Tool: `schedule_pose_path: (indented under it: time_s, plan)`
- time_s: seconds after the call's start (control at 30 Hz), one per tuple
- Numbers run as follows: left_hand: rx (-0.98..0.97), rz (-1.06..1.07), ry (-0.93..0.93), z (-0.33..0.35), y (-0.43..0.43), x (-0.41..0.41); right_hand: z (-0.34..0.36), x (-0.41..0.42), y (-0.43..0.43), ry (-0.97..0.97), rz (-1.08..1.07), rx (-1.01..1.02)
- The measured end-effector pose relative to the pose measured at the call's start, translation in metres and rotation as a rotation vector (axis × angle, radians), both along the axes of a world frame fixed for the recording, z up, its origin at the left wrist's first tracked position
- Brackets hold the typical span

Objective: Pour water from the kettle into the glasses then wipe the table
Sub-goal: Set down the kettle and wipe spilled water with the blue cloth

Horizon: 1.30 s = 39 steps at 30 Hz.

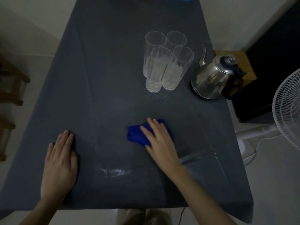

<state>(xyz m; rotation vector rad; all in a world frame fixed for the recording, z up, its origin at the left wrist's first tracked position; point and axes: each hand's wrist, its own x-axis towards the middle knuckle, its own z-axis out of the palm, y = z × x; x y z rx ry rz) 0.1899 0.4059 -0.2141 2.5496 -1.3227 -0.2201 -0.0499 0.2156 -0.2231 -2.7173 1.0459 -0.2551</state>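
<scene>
Right hand (159,140) flat, fingers extended, atop blue cloth (136,134) on table (105,78); left hand (60,161) flat, empty.

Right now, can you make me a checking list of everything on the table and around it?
Surface: dark table with a wet shiny streak near the front edge.
Job's things: four glasses standing close together, the front two holding water; steel kettle upright to their right; blue cloth on the table.
Clutter: nothing seen.
Hands: left hand flat on the table, apart from the cloth; right hand flat on the cloth.
Cables: a thin cord below the front edge.
Surroundings: white fan on the right, wooden box behind the kettle, wooden furniture on the left.
</scene>
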Motion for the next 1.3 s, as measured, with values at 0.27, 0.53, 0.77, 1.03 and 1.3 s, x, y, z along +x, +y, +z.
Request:
schedule_pose_path:
  time_s: [0.27,0.53,0.77,1.03,1.3]
  plan:
    - [-0.016,0.01,0.002,-0.001,-0.001,0.0,0.012,-0.133,-0.097,0.093,-0.642,-0.042]
    - [0.016,0.003,-0.011,-0.001,0.001,0.001,0.002,-0.048,-0.057,-0.129,-0.574,0.003]
    - [0.011,0.005,0.009,0.002,0.001,0.001,0.004,0.081,0.053,-0.099,-0.211,0.065]
    - [-0.008,0.023,0.004,-0.001,0.0,-0.001,-0.001,0.008,0.089,-0.027,0.089,0.035]
    - [-0.035,0.009,-0.006,0.0,0.0,-0.002,0.023,-0.183,-0.017,0.109,-0.478,0.088]
